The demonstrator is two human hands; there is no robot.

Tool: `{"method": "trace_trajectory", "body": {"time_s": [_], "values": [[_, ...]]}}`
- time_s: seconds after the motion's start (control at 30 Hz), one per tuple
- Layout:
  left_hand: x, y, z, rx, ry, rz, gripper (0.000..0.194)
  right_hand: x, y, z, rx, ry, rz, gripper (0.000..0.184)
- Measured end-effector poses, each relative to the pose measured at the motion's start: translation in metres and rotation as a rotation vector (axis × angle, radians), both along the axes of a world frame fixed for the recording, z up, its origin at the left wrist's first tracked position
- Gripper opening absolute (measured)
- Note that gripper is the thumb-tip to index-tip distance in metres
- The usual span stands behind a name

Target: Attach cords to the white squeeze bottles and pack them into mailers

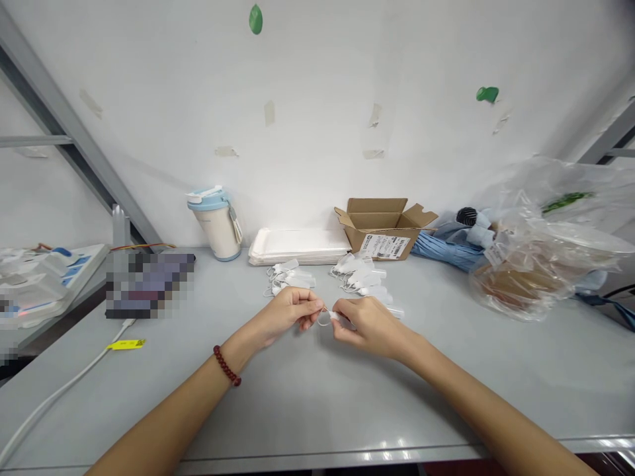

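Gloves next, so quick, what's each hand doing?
Left hand: pinched at a thin cord loop.
Right hand: fingers closed on a small white piece.

The table [417,410] has a smooth, lightly glossy grey surface. At twelve o'clock, the box [381,228] looks like matt brown cardboard; at two o'clock, the bag [526,258] is clear, crinkled, shiny plastic. The cup [217,228] at eleven o'clock looks smooth and satin-finished.
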State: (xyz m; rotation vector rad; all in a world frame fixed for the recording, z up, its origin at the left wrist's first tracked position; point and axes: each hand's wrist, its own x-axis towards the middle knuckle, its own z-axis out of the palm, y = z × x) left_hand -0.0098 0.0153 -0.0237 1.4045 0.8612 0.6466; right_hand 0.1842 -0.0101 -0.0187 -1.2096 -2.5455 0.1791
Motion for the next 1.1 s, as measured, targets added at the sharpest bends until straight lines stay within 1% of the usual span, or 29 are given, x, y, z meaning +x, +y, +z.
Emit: {"method": "trace_trajectory", "body": {"time_s": [0.23,0.4,0.7,1.1], "values": [[0.0017,0.0001,-0.0020,0.126,0.143,-0.006,0.030,-0.0009,-0.0006,-0.0011,-0.026,-0.088,-0.015,0.019],[0.0020,-0.0017,0.0007,0.179,0.226,-0.029,0.028,-0.0036,-0.0017,-0.0008,-0.057,-0.118,-0.022,0.019],[0.0029,-0.0031,0.0020,0.153,0.228,-0.031,0.029,-0.0056,-0.0023,-0.0023,-0.099,-0.069,-0.010,0.019],[0.0036,-0.0048,0.0006,0.135,0.203,-0.045,0.024,-0.0065,-0.0046,-0.0016,-0.124,-0.055,-0.004,0.018]]}}
